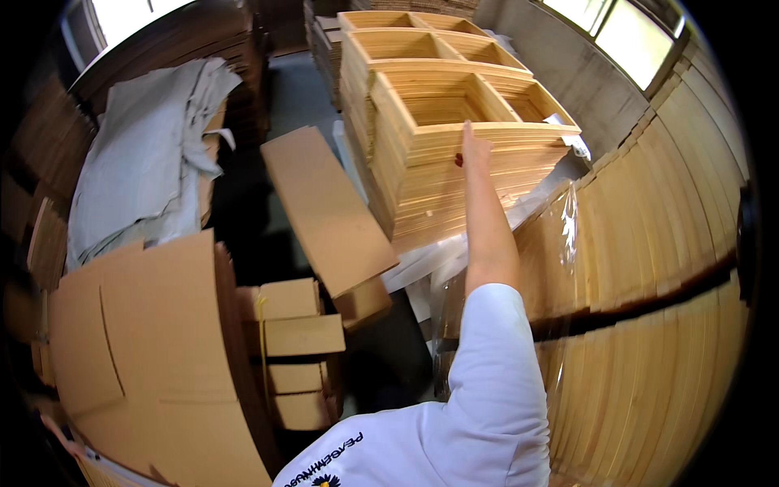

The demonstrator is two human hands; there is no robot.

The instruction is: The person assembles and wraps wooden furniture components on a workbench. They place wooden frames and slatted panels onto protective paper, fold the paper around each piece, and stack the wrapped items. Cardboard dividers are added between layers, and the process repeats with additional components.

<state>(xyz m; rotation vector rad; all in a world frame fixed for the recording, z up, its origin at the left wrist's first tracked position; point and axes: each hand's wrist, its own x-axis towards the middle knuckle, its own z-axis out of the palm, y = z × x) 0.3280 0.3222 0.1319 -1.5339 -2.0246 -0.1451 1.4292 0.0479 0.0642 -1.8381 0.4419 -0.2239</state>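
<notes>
My right hand [475, 150] reaches far forward, its index finger stretched out onto the front rim of the nearest wooden frame [519, 127]. The other fingers look curled, and I see nothing held in them; a small dark red spot shows beside them. That pale frame has a divider making two compartments and tops a tall stack [438, 183] of similar wooden pieces. More two-compartment frames [398, 46] stand behind it. At the lower left edge, part of what seems my left hand [61, 433] shows beside a grey-white edge [122, 471]; its fingers are not clear.
Flat cardboard [162, 316] is stacked at left, beside strapped cardboard bundles [304, 337]. A long cardboard piece [324, 211] lies centrally. Grey sheeting [142, 146] covers a far-left stack. Plastic-wrapped wooden panels [641, 235] fill the right side, under a wall with a window [633, 49].
</notes>
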